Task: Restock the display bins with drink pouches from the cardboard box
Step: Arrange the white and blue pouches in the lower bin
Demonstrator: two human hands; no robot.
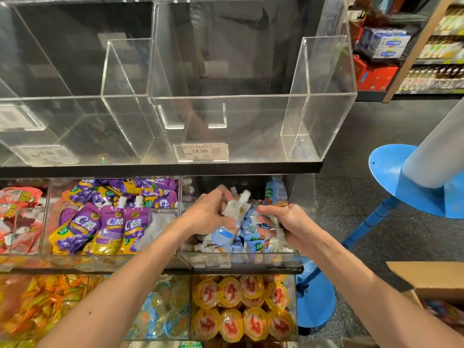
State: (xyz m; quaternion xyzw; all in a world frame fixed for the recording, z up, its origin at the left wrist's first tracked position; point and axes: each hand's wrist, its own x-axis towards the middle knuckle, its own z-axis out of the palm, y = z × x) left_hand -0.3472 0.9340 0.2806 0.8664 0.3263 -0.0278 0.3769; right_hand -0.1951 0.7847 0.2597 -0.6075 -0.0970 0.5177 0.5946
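Both hands reach into the right-hand clear bin [251, 259] of the middle row, where the blue drink pouches [247, 222] lie heaped. The left hand [208, 213] clasps their white-capped tops between thumb and curled fingers, and the right hand [286, 223] grips a bunch by the necks, though blur hides how many each holds. The cardboard box [426, 275] sits low at the right, cut off by the frame edge with its contents barely visible, while only 1 price tag [200, 151] above reads clearly, 14.90.
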